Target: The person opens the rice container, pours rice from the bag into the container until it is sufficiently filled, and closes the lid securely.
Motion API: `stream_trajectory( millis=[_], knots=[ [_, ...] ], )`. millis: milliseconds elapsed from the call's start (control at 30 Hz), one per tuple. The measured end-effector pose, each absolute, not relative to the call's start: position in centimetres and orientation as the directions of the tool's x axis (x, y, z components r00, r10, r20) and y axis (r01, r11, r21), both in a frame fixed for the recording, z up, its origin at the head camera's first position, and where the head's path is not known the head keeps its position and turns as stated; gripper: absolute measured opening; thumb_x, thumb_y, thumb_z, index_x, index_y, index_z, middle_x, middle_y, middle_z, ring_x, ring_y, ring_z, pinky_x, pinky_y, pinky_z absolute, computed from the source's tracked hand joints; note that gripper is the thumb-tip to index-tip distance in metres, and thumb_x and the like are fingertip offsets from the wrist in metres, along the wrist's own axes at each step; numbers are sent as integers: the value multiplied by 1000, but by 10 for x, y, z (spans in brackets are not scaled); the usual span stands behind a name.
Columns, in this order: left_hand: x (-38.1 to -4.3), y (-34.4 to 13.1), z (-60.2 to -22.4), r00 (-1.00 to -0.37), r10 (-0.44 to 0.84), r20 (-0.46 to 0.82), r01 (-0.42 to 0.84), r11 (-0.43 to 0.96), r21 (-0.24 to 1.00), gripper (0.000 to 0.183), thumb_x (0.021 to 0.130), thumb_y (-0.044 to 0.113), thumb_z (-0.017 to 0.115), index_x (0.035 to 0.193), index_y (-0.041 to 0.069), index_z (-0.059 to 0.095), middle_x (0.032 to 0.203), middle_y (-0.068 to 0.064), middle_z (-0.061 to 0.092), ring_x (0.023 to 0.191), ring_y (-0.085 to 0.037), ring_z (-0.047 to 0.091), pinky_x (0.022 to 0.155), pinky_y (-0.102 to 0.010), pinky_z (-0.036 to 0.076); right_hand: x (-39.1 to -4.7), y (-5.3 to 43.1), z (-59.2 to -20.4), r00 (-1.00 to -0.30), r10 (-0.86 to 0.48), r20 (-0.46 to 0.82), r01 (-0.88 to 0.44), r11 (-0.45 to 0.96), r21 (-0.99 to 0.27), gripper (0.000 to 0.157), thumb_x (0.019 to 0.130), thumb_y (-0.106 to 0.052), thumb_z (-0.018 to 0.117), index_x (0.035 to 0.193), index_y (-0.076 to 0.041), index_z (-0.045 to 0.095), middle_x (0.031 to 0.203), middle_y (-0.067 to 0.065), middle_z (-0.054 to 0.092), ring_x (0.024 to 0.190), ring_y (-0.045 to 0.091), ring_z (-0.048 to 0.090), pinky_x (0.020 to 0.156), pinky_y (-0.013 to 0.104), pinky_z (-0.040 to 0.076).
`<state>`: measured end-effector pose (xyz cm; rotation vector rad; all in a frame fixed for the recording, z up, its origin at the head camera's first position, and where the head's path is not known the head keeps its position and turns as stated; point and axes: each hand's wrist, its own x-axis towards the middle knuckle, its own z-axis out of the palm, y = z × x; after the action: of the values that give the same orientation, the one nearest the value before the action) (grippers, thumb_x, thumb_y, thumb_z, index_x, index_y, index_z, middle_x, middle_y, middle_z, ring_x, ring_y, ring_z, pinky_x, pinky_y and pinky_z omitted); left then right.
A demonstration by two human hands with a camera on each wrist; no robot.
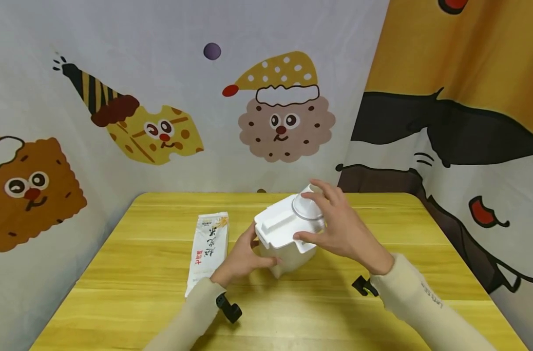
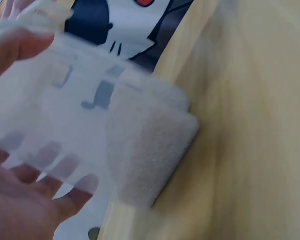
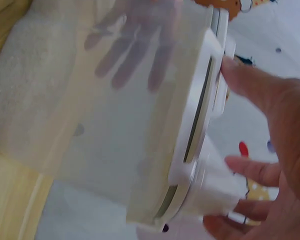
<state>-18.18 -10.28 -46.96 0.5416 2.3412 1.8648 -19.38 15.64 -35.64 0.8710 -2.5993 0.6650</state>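
Note:
A translucent plastic storage container (image 2: 40,110) with a white lid (image 1: 284,224) stands in front of me, its base close over the wooden table. Pale grains (image 2: 150,145) fill its lower part, and they show through the wall in both wrist views. My left hand (image 1: 246,256) grips the body from the left, with the thumb on the near side and the fingers spread along the far wall. On the lid's right part sits a round white cap (image 1: 308,207). My right hand (image 1: 341,224) holds the lid there, fingers curved over the cap and thumb at the lid's near edge.
To the left of the container a white packet (image 1: 208,248) with dark and red lettering lies flat on the wooden table (image 1: 130,273). Behind the table hangs a cloth (image 1: 161,44) printed with cartoon food. Black straps (image 1: 229,308) show at both cuffs.

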Motion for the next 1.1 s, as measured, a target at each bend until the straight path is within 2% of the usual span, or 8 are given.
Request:
stream_trajectory(
  millis=[300, 433, 533, 767, 900, 1100],
  knots=[
    [-209, -121, -469, -883, 460, 95, 180, 146, 973, 90, 72, 11, 87, 150, 26, 45, 145, -2, 56, 131, -28, 57, 114, -53, 46, -181, 143, -360, -772, -422, 476, -577, 778, -246, 84, 72, -52, 91, 136, -6, 59, 157, 22, 40, 132, 42, 43, 95, 53, 58],
    [-211, -123, -470, -871, 483, 89, 166, 120, 979, 91, 73, 10, 87, 152, 28, 43, 148, -1, 54, 135, -29, 54, 115, -55, 45, -184, 150, -356, -787, -440, 433, -587, 750, -305, 94, 68, -50, 94, 142, -10, 53, 156, 18, 39, 135, 37, 40, 96, 54, 57],
    [-211, -123, -470, -866, 490, 100, 172, 104, 980, 91, 74, 10, 86, 152, 30, 43, 149, -1, 54, 136, -30, 53, 114, -55, 45, -190, 159, -352, -792, -465, 395, -600, 711, -367, 105, 65, -48, 97, 149, -12, 46, 157, 14, 38, 138, 34, 38, 102, 56, 53],
    [-210, -123, -472, -867, 489, 100, 169, 98, 981, 91, 75, 11, 86, 152, 32, 43, 148, 0, 54, 135, -29, 54, 114, -56, 44, -204, 170, -352, -821, -502, 271, -566, 657, -497, 133, 59, -40, 101, 163, -19, 20, 163, 13, 32, 141, 35, 42, 112, 62, 45],
    [-210, -121, -473, -868, 484, 107, 178, 102, 979, 91, 74, 11, 86, 152, 30, 44, 148, -1, 55, 134, -29, 55, 114, -55, 45, -207, 174, -356, -829, -508, 233, -547, 652, -525, 137, 57, -37, 102, 163, -19, 18, 163, 12, 31, 139, 35, 46, 112, 59, 45],
    [-210, -122, -473, -879, 465, 107, 176, 108, 978, 91, 73, 10, 86, 151, 28, 44, 147, -2, 55, 133, -31, 56, 112, -54, 47, -210, 173, -359, -821, -515, 245, -559, 644, -522, 135, 55, -38, 102, 161, -17, 21, 158, 11, 37, 132, 32, 49, 109, 57, 47]
  ],
)
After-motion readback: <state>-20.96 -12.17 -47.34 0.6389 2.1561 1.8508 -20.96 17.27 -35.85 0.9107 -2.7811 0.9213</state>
